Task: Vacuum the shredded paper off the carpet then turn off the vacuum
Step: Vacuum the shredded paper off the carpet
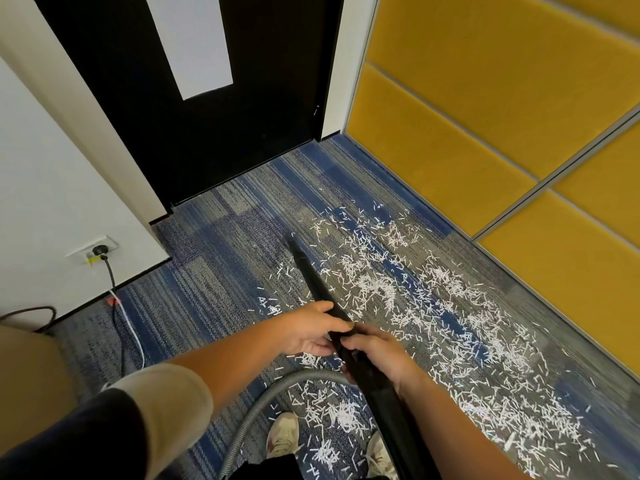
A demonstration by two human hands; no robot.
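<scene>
Both hands round wand — gripping

Shredded paper strewn over carpet, vacuum wand tilted

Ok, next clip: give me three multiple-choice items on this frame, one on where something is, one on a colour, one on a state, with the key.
1. Where does the shredded paper lie relative to the vacuum wand?
A. All to its left.
B. Mostly to its right, toward the wall panels.
C. Only beyond its tip.

2. What colour are the wall panels?
A. Yellow.
B. Green.
C. Red.

3. Which hands grip the wand?
A. Left only.
B. Right only.
C. Both.

Key:
1 B, the scraps spread over the carpet mainly on the wand's right.
2 A, the padded panels are plainly yellow.
3 C, the left hand and the right hand both hold it.
</scene>
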